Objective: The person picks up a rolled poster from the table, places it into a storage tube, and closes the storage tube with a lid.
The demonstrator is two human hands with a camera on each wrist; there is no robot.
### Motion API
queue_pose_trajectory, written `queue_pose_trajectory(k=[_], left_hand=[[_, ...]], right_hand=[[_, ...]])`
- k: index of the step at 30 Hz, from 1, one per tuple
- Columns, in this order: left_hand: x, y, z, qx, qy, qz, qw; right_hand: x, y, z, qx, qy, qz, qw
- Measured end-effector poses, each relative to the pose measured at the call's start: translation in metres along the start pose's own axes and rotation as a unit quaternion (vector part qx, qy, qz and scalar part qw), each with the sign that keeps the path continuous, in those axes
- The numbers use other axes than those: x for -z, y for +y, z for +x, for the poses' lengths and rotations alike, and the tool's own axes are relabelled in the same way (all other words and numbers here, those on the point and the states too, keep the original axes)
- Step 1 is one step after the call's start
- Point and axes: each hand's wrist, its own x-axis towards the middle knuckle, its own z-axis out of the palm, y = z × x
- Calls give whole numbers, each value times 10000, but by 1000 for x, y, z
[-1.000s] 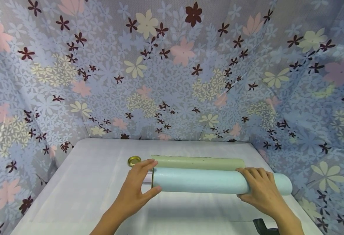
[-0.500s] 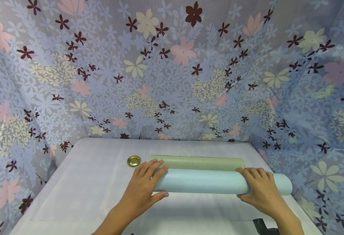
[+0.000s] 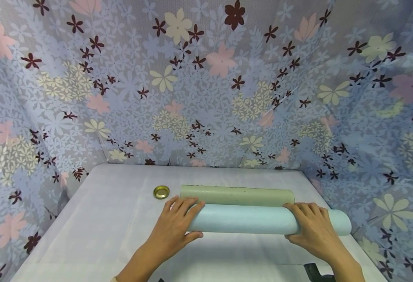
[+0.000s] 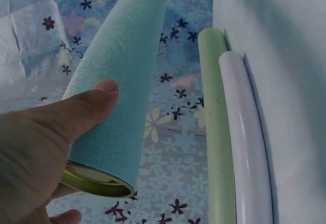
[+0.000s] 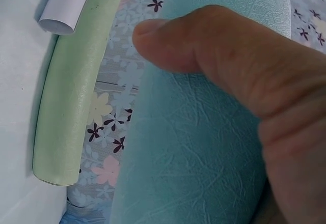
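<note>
A long light blue cardboard tube lies lengthwise between my hands, above the table. My left hand grips its left end, thumb on the near side and fingers over the far side. My right hand holds it near the right end. In the left wrist view the tube's left end is uncapped, with a gold metal rim. A gold round lid lies on the table beyond my left hand. Behind the tube lies a pale green tube. Beside that is a rolled white sheet, hidden in the head view.
The white table ends at a floral curtain that hangs behind it and along both sides. A black object is partly visible at the bottom, beside my right forearm.
My left hand has moved slightly right, from around the tube's rim to farther along it, now covering the rim. The right hand and the tube have hardly moved.
</note>
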Motion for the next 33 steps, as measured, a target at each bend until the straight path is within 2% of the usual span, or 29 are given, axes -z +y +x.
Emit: queue_pose_trajectory(k=[5,11,18,25,33], left_hand=[[-4,0,-1,55,-112,-74,9999],[-11,1,-5,121,-272,-177,9994],[-20,3,-10,253,-659,-330,9970],[-33,4,-18,335,-859,-404,9949],[-40,5,-27,608,-1383,-680,9862]], right_hand=[[-3,1,-1,-29,-114,24,9999],[-8,2,-4,-139,-442,112,9989],[-16,3,-8,-215,-784,195,9965],[-27,2,-12,-408,-1336,306,9897],[-40,-1,-15,-482,-1849,416,9807]])
